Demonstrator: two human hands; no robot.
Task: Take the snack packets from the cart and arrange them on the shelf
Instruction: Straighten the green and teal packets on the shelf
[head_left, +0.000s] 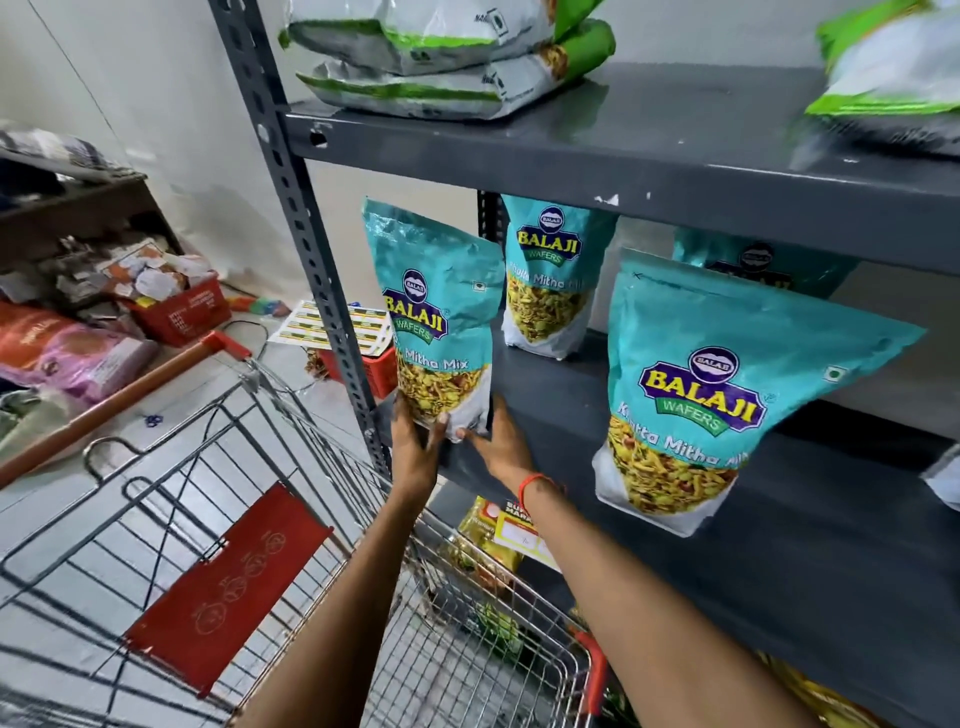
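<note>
Both hands clamp one teal Balaji packet (441, 317) at its base: left hand (415, 447) fingers wrapped underneath, right hand (501, 444) thumb pressed on, at shelf (675, 467) edge.

Teal snack packet (439, 317) upright at shelf (649, 415) edge, beside two others

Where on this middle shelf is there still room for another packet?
Bare shelf lies between the held packet and the front right packet, ahead of the back packet. The right side is crowded: another packet stands right behind the front one. Both hands hold the leftmost.
</note>
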